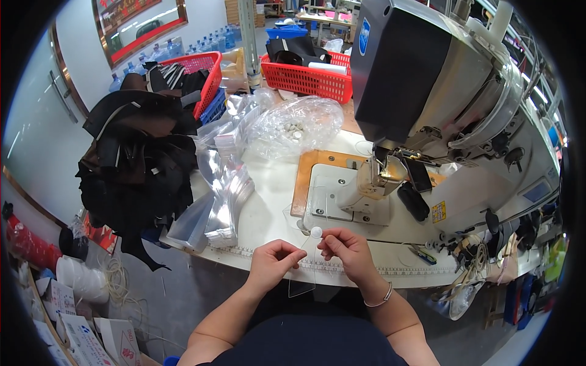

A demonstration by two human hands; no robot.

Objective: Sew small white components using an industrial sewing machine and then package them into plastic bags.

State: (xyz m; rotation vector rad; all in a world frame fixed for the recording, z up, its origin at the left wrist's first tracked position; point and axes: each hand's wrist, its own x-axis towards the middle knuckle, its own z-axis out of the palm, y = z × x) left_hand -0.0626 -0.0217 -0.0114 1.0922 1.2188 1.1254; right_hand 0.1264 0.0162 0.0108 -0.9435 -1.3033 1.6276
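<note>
Both my hands are raised over the front edge of the white sewing table. A small white round disc sits at the fingertips of my right hand, which is closed in a pinch; whether it is a button or a sticker I cannot tell. My left hand pinches the edge of a thin clear plastic sheet, perhaps a bag, which hangs between the hands and is hard to make out. Just beyond them stands the sewing machine with its metal plate.
Clear plastic bags lie to the left, and an open bag of small pale round pieces lies behind. Black fabric pieces heap at the left edge. Red baskets stand at the back. Thread snips lie right, beside a printed ruler strip.
</note>
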